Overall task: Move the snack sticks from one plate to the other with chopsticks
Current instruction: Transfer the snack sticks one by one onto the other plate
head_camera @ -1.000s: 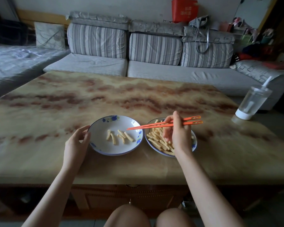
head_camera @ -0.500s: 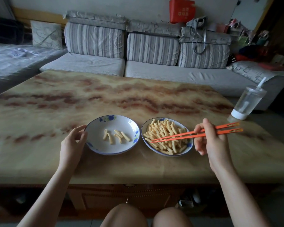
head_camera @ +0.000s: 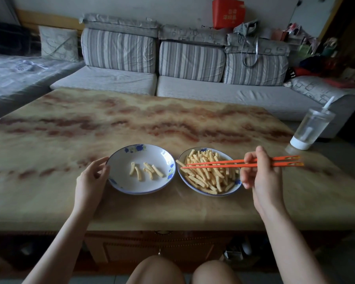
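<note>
Where the right hand [head_camera: 262,173] grips, chopsticks [head_camera: 217,166] are hidden.

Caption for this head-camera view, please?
Right hand holds orange chopsticks over a white plate heaped with snack sticks; left hand beside the near-empty plate.

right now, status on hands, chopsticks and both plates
Right hand grips chopsticks, tips over the pile on the right plate. Left hand touches left plate rim; five snack sticks in it. Nothing between the plates.
</note>
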Tool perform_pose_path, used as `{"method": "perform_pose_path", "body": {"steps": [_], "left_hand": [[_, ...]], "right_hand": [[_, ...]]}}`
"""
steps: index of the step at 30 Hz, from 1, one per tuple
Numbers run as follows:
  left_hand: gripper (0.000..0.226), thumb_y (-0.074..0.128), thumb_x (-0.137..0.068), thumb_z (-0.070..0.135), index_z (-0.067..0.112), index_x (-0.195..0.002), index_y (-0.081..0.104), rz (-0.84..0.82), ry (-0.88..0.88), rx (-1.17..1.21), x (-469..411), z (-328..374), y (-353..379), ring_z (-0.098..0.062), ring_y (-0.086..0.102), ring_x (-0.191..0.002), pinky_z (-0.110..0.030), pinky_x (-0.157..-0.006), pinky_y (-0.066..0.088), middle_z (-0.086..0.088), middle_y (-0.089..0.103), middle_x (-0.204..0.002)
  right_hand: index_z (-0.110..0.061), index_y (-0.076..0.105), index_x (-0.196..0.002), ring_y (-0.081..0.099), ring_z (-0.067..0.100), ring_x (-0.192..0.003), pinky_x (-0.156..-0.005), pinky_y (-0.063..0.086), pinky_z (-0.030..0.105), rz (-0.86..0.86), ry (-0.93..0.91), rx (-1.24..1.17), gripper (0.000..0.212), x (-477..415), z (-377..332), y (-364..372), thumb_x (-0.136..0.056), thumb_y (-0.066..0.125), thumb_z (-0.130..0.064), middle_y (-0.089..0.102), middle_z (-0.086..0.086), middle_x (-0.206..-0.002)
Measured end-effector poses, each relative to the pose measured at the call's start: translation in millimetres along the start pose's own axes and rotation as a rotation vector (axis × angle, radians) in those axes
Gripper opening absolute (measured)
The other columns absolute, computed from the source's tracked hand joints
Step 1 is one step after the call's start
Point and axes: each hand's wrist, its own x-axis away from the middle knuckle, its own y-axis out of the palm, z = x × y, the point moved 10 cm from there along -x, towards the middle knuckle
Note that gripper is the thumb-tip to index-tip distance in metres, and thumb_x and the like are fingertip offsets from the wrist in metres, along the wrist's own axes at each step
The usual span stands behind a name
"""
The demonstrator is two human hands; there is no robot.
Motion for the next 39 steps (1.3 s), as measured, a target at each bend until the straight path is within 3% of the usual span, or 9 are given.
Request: {"method": "perform_pose_path", "body": {"steps": [13, 26, 39], "left_hand": [[0.028, 0.058, -0.093, 0.021, 0.021, -0.119, 0.066, -0.007, 0.001, 0.031, 0.4, -1.0, 0.0, -0.016, 0.064, -0.086, -0.030, -0.074, 0.043, -0.005, 0.071, -0.102], [0.027, 0.058, -0.093, 0.020, 0.020, -0.118, 0.066, 0.000, 0.000, 0.022, -0.3, -1.9, 0.8, -0.018, 0.064, -0.088, -0.029, -0.073, 0.041, -0.006, 0.071, -0.100], [0.028, 0.057, -0.093, 0.021, 0.019, -0.119, 0.066, -0.009, -0.001, 0.031, 1.5, 1.3, 0.7, -0.017, 0.063, -0.086, -0.028, -0.072, 0.040, -0.009, 0.071, -0.101]], "right_hand": [[-0.006, 0.053, -0.067, 0.037, 0.013, -0.028, -0.032, 0.026, 0.016, -0.110, 0.036, 0.037, 0.045, 0.4, 41.5, 88.7, -0.103, 0.037, -0.028, 0.045, 0.005, -0.038], [-0.008, 0.051, -0.068, 0.037, 0.012, -0.029, -0.033, 0.023, 0.015, -0.052, -0.055, 0.093, 0.042, -8.8, -0.7, 11.2, -0.103, 0.036, -0.026, 0.044, 0.001, -0.035], [-0.005, 0.052, -0.068, 0.037, 0.012, -0.028, -0.032, 0.027, 0.017, -0.149, -0.128, 0.206, 0.043, 0.2, -3.0, 23.1, -0.103, 0.037, -0.025, 0.043, 0.003, -0.035]]}}
